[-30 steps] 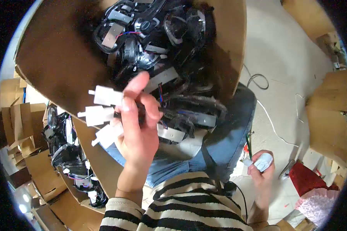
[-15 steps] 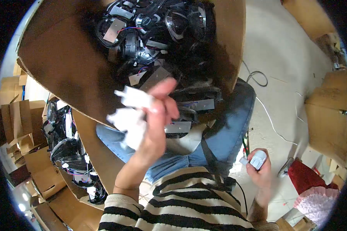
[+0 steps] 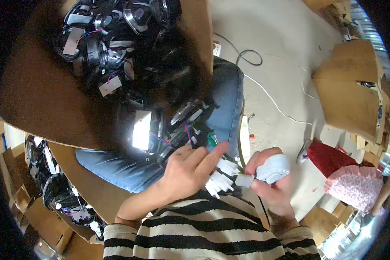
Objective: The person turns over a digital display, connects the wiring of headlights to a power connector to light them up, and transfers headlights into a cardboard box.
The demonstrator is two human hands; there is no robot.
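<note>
My left hand is closed around a bunch of small white strips, which stick out beyond its fingertips. In my right hand is a white rounded device with a short pale flat tip; fingers and thumb wrap round it. That tip points left and comes close to the white strips; I cannot tell whether they touch. Just above my left fingers, a green piece with thin wires shows. A black lamp unit with a bright pale plate and red and blue wires lies beyond my left hand.
A large cardboard box in front holds several black lamp units with clear lenses. More units fill a box at left. Cables run over the floor. A red and pink cloth-covered seat and a carton stand right.
My left hand has moved right and down with the white strips, out from over the box. My right hand has risen towards it with the white device. The view has shifted right.
</note>
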